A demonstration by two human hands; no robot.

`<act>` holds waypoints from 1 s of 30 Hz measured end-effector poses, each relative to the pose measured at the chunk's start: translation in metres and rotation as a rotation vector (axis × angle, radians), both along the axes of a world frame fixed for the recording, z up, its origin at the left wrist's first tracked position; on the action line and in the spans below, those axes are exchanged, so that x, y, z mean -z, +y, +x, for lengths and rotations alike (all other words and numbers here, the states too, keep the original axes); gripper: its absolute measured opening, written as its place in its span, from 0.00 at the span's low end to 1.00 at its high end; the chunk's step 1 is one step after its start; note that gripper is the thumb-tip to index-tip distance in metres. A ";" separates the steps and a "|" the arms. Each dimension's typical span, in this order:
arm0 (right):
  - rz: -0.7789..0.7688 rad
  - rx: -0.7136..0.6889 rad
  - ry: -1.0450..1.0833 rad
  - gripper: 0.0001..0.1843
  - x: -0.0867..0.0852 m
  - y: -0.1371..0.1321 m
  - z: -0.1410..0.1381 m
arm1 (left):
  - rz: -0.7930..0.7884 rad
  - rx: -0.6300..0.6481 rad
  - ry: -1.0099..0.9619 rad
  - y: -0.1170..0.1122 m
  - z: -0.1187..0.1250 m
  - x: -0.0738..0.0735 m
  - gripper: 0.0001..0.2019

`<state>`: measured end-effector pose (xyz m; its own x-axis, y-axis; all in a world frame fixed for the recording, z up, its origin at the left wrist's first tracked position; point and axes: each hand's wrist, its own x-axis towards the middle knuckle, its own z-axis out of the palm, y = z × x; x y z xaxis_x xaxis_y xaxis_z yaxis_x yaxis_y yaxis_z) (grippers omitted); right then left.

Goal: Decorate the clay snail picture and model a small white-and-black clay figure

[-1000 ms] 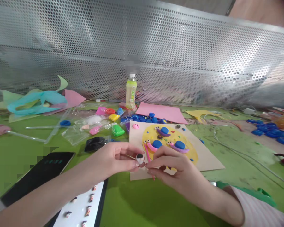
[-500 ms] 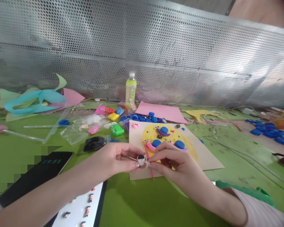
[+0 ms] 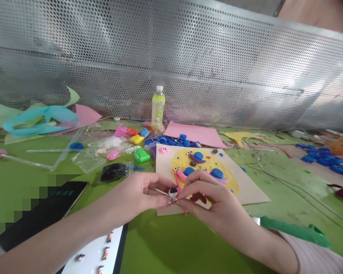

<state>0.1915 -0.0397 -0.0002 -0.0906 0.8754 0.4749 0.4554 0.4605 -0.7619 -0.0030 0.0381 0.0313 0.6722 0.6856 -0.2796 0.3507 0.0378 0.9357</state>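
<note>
My left hand [image 3: 140, 192] had its grip closed to a fine pinch, thumb and forefinger tips pressed on a small black-and-white googly eye [image 3: 173, 193]. A thin stick [image 3: 160, 190] ran along under those fingers towards the eye. My right hand [image 3: 210, 198] met it from the other side, its grip just as tight, thumb and forefinger tips closed against the same eye, the other fingers curled loosely behind. The eye was held just above the near edge of a beige card [image 3: 250, 190], between the two hands.

Under the right fingers I could see a dark red clay piece [image 3: 198, 197] on the card, and a pink strip [image 3: 178, 185] beside the eye. On the card lay a yellow disc [image 3: 231, 184] with clay snails carrying blue caps [image 3: 198, 156] as shells.

Further out on the green desk [image 3: 171, 243], a black phone [image 3: 45, 205] and a white sheet [image 3: 97, 253] with small figures lay under my left forearm, and a green tool [image 3: 294, 230] lay near my right arm. Beyond the card were bags of coloured clay [image 3: 141, 155], a pink paper sheet [image 3: 194, 135] and a drink bottle [image 3: 158, 107], which stood upright before the perforated metal screen [image 3: 217, 57]. Loose paper scraps [image 3: 40, 116] lay far left.
</note>
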 end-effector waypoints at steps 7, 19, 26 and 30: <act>0.071 0.005 -0.037 0.05 -0.003 -0.001 -0.001 | 0.027 -0.005 -0.034 0.003 -0.001 0.005 0.12; -0.034 0.023 -0.006 0.05 0.001 -0.006 0.006 | -0.046 -0.093 -0.090 0.005 -0.003 -0.001 0.15; -0.065 0.008 -0.052 0.10 -0.003 -0.006 0.007 | -0.036 -0.073 -0.082 0.006 -0.003 0.001 0.14; -0.104 0.011 -0.018 0.06 -0.004 -0.005 0.008 | -0.037 -0.084 -0.091 0.006 -0.002 0.001 0.14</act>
